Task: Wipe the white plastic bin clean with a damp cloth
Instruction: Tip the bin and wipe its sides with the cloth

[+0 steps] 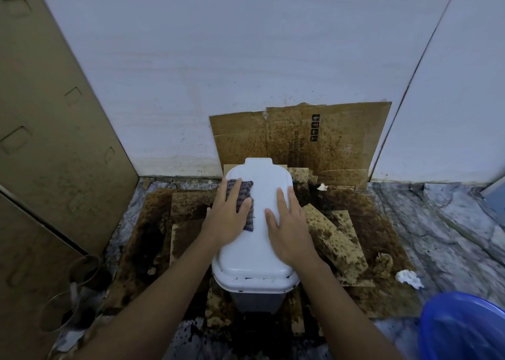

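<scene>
The white plastic bin stands on stained cardboard in the middle of the head view, its lid closed. A dark checked cloth lies on the left part of the lid. My left hand presses flat on the cloth with straight fingers. My right hand rests flat on the right side of the lid, fingers straight and spread, holding nothing.
Stained cardboard leans on the white wall behind the bin, and more pieces cover the floor. A blue basin sits at bottom right. Crumpled tissue lies right of the bin. A brown panel and glass jars stand left.
</scene>
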`<state>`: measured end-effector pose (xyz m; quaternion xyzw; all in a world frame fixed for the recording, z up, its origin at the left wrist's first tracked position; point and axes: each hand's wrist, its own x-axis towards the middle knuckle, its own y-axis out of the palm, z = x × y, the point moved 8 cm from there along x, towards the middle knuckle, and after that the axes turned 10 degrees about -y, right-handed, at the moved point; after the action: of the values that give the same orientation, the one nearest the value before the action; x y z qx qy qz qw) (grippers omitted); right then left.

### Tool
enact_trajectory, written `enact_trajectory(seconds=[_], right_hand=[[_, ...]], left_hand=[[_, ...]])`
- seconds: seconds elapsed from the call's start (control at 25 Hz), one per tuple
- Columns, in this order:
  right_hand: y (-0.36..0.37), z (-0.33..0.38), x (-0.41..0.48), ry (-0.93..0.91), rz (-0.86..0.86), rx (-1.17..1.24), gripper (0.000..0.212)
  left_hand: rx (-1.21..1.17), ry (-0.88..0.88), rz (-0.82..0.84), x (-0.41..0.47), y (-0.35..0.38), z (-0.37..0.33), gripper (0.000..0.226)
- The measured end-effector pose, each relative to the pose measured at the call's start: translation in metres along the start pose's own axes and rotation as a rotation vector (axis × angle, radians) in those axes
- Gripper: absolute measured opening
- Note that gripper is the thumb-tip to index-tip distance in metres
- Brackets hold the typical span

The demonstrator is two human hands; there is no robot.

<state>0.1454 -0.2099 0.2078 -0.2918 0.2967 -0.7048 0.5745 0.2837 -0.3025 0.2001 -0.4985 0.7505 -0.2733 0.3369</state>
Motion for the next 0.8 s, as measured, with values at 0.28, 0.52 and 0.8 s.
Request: enact_trajectory(seconds=[0.28,0.52,0.8], right_hand=[[-0.004,0.001,0.000,0.028,-0.002,-0.188,0.065],[-0.002,0.044,0.010,-0.119,-0.045,-0.268,0.060],[0.020,0.047,0.008,-0.136,0.016,-0.441,0.084]], left_hand=[[-0.153,0.002,0.015,-0.077,0.008,0.019,0.049],[-0.557,0.012,0.053,-0.087,0.002,0.037,0.049],[-0.793,-0.033,0.107,-0.087,0.014,0.047,0.043]])
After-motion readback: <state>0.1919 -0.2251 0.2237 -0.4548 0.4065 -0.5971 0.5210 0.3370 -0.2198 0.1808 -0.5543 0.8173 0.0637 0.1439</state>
